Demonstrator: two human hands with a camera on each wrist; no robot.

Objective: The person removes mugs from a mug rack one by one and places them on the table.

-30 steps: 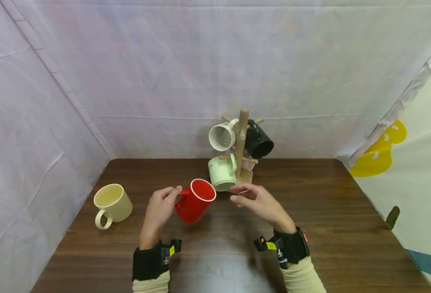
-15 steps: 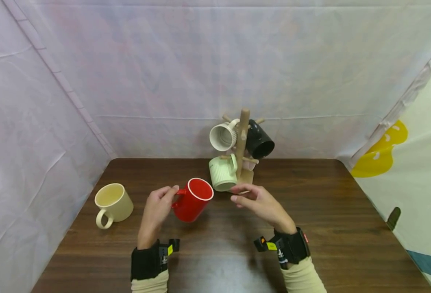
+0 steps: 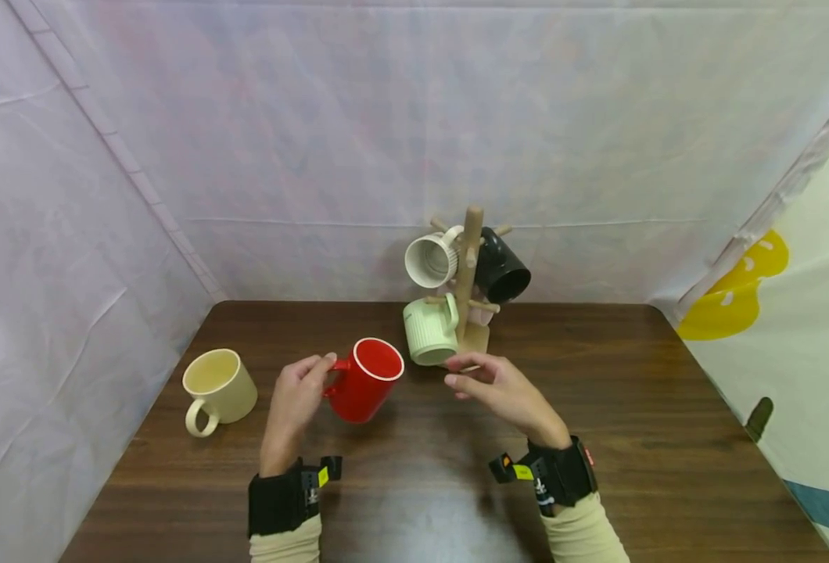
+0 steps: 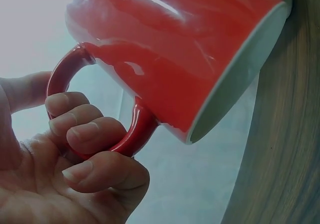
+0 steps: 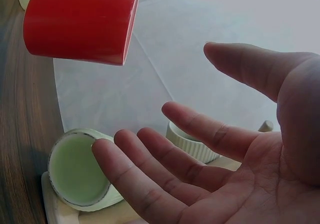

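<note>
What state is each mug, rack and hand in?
Rack, standing on table
White mug, hung on rack
Black mug, hung on rack
Green mug, hung on rack
Pale pink mug, mostly hidden
Yellow mug, upright on table
Red mug, tilted, gripped by handle
Left hand, curled round handle
Right hand, open, empty

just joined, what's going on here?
A person's left hand holds a red mug off the table, tilted, fingers curled through its handle. The right hand holds nothing and is near the green mug on a wooden mug tree; contact is unclear. The tree also carries a white mug, a black mug and a partly hidden pale one. A yellow mug stands on the table.
</note>
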